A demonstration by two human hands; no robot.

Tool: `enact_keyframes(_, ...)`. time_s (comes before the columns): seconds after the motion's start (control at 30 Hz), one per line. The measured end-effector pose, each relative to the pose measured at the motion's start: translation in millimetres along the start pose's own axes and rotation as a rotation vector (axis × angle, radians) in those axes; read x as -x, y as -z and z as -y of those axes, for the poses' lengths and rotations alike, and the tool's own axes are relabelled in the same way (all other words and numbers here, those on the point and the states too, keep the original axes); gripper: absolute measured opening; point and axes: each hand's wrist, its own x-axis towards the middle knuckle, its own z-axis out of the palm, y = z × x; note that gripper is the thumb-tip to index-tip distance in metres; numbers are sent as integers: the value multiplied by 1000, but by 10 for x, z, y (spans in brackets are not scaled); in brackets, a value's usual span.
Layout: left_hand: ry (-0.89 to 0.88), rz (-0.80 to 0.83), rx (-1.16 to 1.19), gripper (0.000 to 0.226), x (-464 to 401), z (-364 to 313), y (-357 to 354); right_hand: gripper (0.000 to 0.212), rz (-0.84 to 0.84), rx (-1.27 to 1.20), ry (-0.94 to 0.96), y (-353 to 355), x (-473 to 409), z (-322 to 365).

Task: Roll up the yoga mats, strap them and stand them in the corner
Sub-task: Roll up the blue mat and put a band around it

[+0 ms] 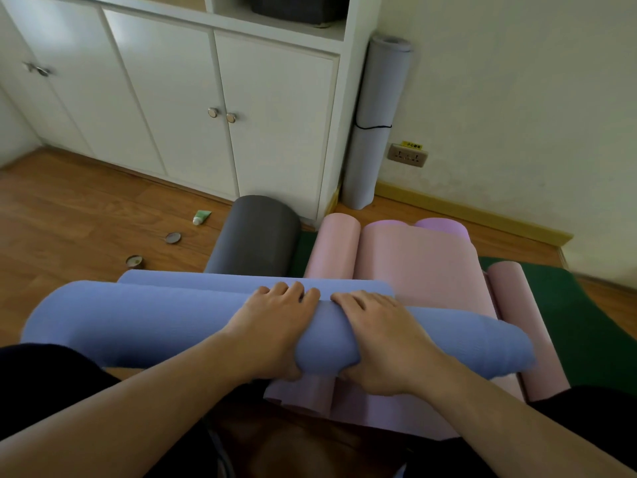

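Note:
A blue yoga mat (138, 319) lies rolled across the floor in front of me, with a short flat end still showing beyond the roll. My left hand (272, 326) and my right hand (382, 339) grip the roll side by side at its middle, fingers over the top and thumbs under it. Beneath and beyond it lie loosely rolled pink mats (424, 267), a grey rolled mat (256, 236) and a dark green mat (568, 312). A grey-blue mat (375, 122), rolled and tied with a black strap, stands upright in the corner.
White cabinets (179, 108) line the wall on the left of the corner. On the wooden floor at the left lie a small green tube (201, 217) and two round tins (172, 238). A wall socket (407, 155) sits low on the right wall.

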Motion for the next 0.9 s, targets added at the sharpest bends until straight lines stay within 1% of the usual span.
enact_keyframes(0.07,24,-31,51,99,-13,42,29,110,-37,99,21,-35,17,24)
enact_keyframes(0.13,54,-47,150,101,-14,70,63,116,-50,163,17,-45,17,54)
enact_keyframes(0.2,52,-32,189,102,-9,63,69,113,-33,165,10,-58,1,70)
enact_keyframes(0.3,22,-21,157,100,28,37,30,105,-11,107,4,-47,-4,52)
enact_keyframes(0.43,1,-12,4,118,26,49,-22,101,-13,-8,-23,-14,13,15)
enact_keyframes(0.53,-6,-59,-8,109,-10,64,-1,105,-49,48,-1,-32,10,29)
enact_keyframes(0.63,23,-71,107,101,-13,103,69,121,-62,128,15,-67,3,56)
enact_keyframes(0.67,32,-57,150,99,-6,108,84,123,-56,135,14,-71,-1,66)
enact_keyframes(0.77,28,-13,178,97,13,87,71,112,-54,100,21,-82,-5,74)
enact_keyframes(0.83,14,-14,129,103,31,83,42,105,-68,59,20,-75,-7,51)
enact_keyframes(0.9,-5,-31,37,111,34,82,14,103,-79,2,3,-54,-9,27)
